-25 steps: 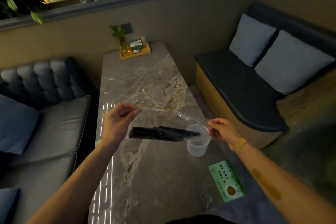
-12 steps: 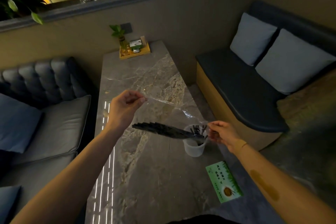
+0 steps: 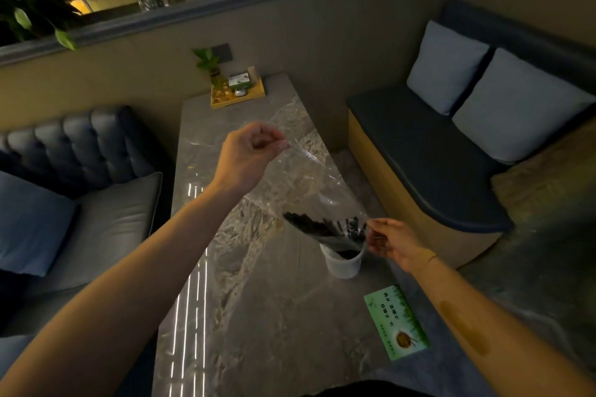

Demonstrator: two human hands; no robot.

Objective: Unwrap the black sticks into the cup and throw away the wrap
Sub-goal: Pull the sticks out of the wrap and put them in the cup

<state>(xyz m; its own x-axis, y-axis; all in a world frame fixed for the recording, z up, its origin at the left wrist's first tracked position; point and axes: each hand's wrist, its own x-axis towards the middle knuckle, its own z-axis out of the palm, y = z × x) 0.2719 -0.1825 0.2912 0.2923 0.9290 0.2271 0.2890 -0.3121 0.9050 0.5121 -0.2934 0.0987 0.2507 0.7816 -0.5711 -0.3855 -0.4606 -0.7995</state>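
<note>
A clear plastic wrap (image 3: 309,177) stretches slanted between my two hands above the marble table (image 3: 258,316). My left hand (image 3: 246,155) pinches its upper end, raised high. My right hand (image 3: 392,240) pinches its lower end right beside the rim of a white cup (image 3: 343,263). The black sticks (image 3: 325,230) lie at the low end of the wrap, their lower tips inside the cup and their upper ends fanned out to the left.
A green printed card (image 3: 396,321) lies near the table's right edge. A yellow tray (image 3: 238,93) with a small plant stands at the far end. Grey sofa (image 3: 64,203) on the left, bench with cushions (image 3: 451,138) on the right.
My left hand has lifted its end of the wrap higher, tilting it steeply. The black sticks have slid down from lying level into the cup. My right hand stayed by the rim.
</note>
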